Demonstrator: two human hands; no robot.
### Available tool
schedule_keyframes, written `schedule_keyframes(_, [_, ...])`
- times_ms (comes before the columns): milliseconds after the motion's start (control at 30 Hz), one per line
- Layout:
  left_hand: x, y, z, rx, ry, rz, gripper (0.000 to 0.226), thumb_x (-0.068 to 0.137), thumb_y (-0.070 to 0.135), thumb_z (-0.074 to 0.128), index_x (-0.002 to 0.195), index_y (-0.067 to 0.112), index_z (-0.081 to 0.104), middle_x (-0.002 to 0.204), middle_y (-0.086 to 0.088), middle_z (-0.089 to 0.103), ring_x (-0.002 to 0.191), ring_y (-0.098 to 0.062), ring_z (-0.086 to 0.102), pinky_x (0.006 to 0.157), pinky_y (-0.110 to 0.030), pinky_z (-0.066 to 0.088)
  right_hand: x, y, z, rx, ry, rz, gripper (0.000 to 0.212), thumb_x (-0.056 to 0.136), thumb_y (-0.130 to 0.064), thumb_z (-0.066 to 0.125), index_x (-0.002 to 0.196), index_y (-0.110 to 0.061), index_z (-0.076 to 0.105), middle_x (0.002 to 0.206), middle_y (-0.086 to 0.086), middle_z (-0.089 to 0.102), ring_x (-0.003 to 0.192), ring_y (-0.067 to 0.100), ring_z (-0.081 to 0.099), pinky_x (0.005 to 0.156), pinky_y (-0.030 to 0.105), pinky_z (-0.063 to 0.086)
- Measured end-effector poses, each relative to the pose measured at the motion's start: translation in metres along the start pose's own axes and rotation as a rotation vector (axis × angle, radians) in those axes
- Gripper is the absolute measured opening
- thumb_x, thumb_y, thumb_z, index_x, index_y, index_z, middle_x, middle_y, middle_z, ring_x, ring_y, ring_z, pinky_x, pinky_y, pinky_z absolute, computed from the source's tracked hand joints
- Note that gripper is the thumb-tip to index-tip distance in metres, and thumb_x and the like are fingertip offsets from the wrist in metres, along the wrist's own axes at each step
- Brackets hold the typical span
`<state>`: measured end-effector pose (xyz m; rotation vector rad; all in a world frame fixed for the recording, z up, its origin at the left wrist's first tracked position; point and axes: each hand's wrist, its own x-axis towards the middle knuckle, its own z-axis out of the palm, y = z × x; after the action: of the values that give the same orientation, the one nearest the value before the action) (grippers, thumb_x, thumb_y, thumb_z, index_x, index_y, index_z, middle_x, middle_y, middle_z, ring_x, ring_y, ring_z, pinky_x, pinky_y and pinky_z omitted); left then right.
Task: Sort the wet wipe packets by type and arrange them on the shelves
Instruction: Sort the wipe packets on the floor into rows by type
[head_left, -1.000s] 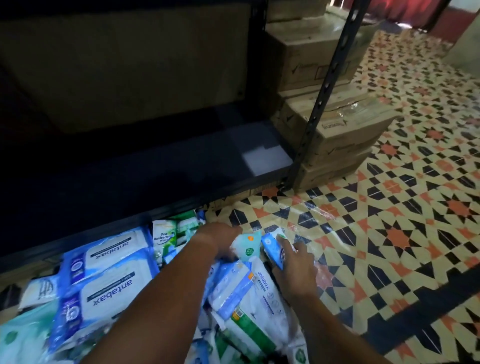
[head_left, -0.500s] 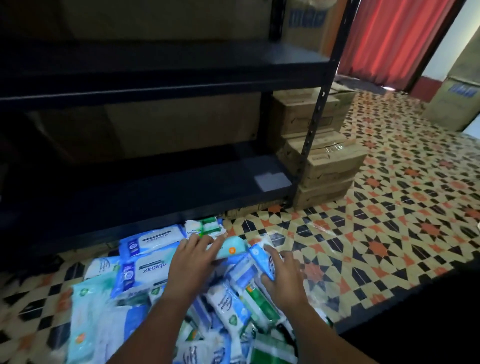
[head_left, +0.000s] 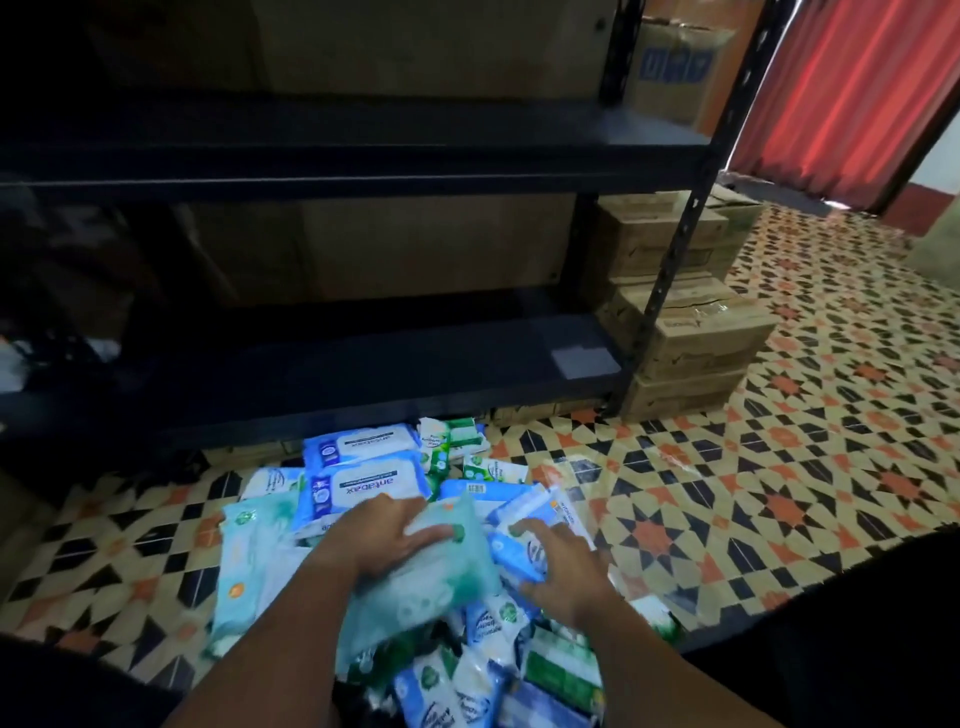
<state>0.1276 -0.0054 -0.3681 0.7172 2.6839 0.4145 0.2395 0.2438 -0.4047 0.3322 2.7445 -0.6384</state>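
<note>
Because the soft plastic wet wipe packets (head_left: 415, 545) lie mixed in a heap on the patterned tile floor (head_left: 779, 493), near the black metal shelves (head_left: 363, 374), both hands work in the pile to pull types apart. Reaching forward from the near edge, the left hand (head_left: 384, 535) lies palm down on a pale teal packet (head_left: 431, 577), its thumb curled over the packet's far edge, gripping it and tilting it off the heap. Just right, the right hand (head_left: 561, 566) rests with spread, relaxed fingers on blue-and-white packets (head_left: 524, 519), apparently steadying them; it holds nothing. Neither shelf board in view carries any packet.
</note>
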Motion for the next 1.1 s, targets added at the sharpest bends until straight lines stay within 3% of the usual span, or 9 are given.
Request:
schedule_keyframes(67, [-0.009,-0.013,0.022,0.009,-0.089,-0.010,0.090,0.070,0.099,0.026,0.115,0.029,0.061,0.107,0.001,0.068,0.097,-0.018,0.061,0.080,-0.031,0.045,-0.005,-0.008,0.012,-0.015,-0.073,0.000,0.063,0.085,-0.040,0.069,0.136,-0.048,0.035,0.128,0.000,0.046,0.119,0.027,0.049,0.103,0.046,0.027])
schedule_keyframes(167, [-0.020,-0.031,0.054,-0.008,-0.115,-0.060,0.095,0.075,0.096,0.030,0.141,0.032,0.052,0.138,0.003,0.059,0.123,-0.016,0.056,0.095,-0.031,0.045,-0.010,-0.011,0.029,-0.019,-0.134,0.035,0.063,0.079,-0.038,0.073,0.129,-0.045,0.036,0.122,0.000,0.044,0.111,0.027,0.054,0.100,0.047,0.029])
schedule_keyframes(233, [-0.019,-0.039,0.065,0.020,-0.104,-0.041,0.112,0.060,0.104,0.013,0.137,0.033,0.054,0.132,0.005,0.056,0.119,-0.015,0.055,0.091,-0.030,0.045,-0.012,-0.014,0.034,-0.036,-0.152,0.071,0.068,0.074,-0.034,0.076,0.126,-0.044,0.033,0.118,0.000,0.043,0.106,0.027,0.056,0.101,0.048,0.031])
schedule_keyframes(300, [-0.013,-0.044,0.070,0.080,-0.073,0.006,0.109,0.058,0.104,0.008,0.125,0.034,0.057,0.119,0.007,0.050,0.110,-0.015,0.052,0.084,-0.030,0.044,-0.011,-0.016,0.040,-0.056,-0.175,0.084,0.078,0.070,-0.030,0.080,0.127,-0.043,0.028,0.117,0.001,0.043,0.104,0.029,0.057,0.102,0.051,0.033])
schedule_keyframes(467, [-0.011,-0.041,0.077,0.010,-0.010,0.066,0.059,0.069,0.089,0.052,0.090,0.034,0.042,0.092,0.015,0.048,0.086,-0.010,0.047,0.068,-0.031,0.040,-0.009,-0.016,0.047,-0.068,-0.193,0.066,0.081,0.069,-0.037,0.084,0.121,-0.040,0.021,0.115,0.004,0.044,0.100,0.032,0.060,0.092,0.048,0.046])
schedule_keyframes(600, [-0.004,-0.036,0.076,-0.066,0.138,0.113,0.055,0.072,0.085,0.056,0.086,0.033,0.042,0.085,0.015,0.053,0.078,-0.006,0.049,0.062,-0.027,0.038,-0.007,-0.007,0.051,-0.007,-0.065,0.081,0.082,0.071,-0.084,0.053,0.133,-0.042,0.022,0.122,0.000,0.054,0.111,0.027,0.060,0.095,0.048,0.042])
schedule_keyframes(667, [0.005,-0.027,0.070,-0.041,0.238,0.147,0.049,0.083,0.078,0.049,0.088,0.030,0.044,0.083,0.013,0.052,0.076,-0.012,0.049,0.063,-0.032,0.039,-0.003,-0.004,0.050,0.025,0.078,0.109,0.075,0.077,-0.089,0.034,0.134,-0.041,0.026,0.120,-0.001,0.059,0.110,0.026,0.061,0.095,0.048,0.043])
schedule_keyframes(900, [0.058,0.014,0.060,-0.020,0.332,0.185,0.023,0.100,0.045,0.053,0.112,0.025,0.055,0.100,0.008,0.056,0.095,-0.018,0.053,0.079,-0.032,0.041,0.027,0.024,0.034,0.277,0.398,0.334,0.018,0.102,-0.038,0.045,0.118,-0.029,0.043,0.109,0.005,0.062,0.100,0.027,0.059,0.085,0.045,0.051])
schedule_keyframes(1100, [0.115,0.040,0.070,0.144,0.120,0.144,0.050,0.100,0.026,0.055,0.148,0.024,0.040,0.149,-0.001,0.045,0.142,-0.023,0.032,0.114,-0.038,0.029,0.053,0.053,0.028,0.172,0.180,0.516,0.050,0.090,-0.027,0.062,0.135,-0.029,0.040,0.130,0.008,0.048,0.123,0.032,0.043,0.095,0.043,0.042])
